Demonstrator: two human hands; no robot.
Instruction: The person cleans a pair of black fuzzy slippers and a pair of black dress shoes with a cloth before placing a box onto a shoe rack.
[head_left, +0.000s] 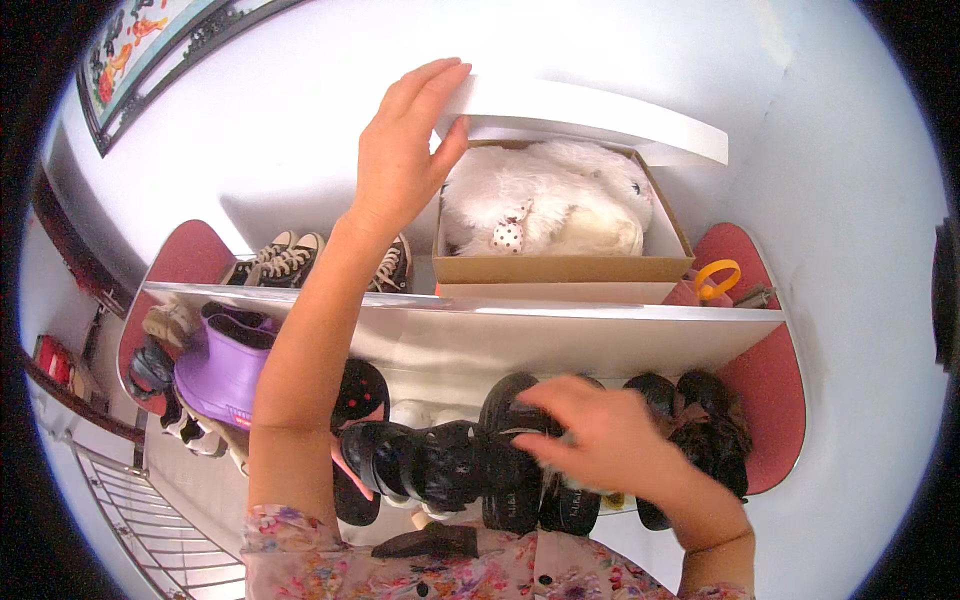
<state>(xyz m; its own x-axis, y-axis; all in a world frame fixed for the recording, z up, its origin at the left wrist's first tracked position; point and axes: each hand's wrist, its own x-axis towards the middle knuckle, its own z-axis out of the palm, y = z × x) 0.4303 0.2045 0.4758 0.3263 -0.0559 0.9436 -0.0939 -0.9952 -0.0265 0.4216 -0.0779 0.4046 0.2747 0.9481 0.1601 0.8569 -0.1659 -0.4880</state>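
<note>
My left hand is raised at the left end of a white box lid, fingers behind it and thumb in front. The lid is tilted up behind an open cardboard shoe box, which stands on the upper shelf. Inside the box lies a white furry thing with an eye and a spotted bow, perhaps plush slippers. Lower down, my right hand is blurred, thumb and fingers apart, in front of black slippers. I see nothing held in it; whether it touches them I cannot tell.
Black canvas sneakers stand left of the box, with a yellow ring to its right. Purple rubber boots and black shoes fill the lower shelf. A metal rack is at lower left; a framed picture hangs above.
</note>
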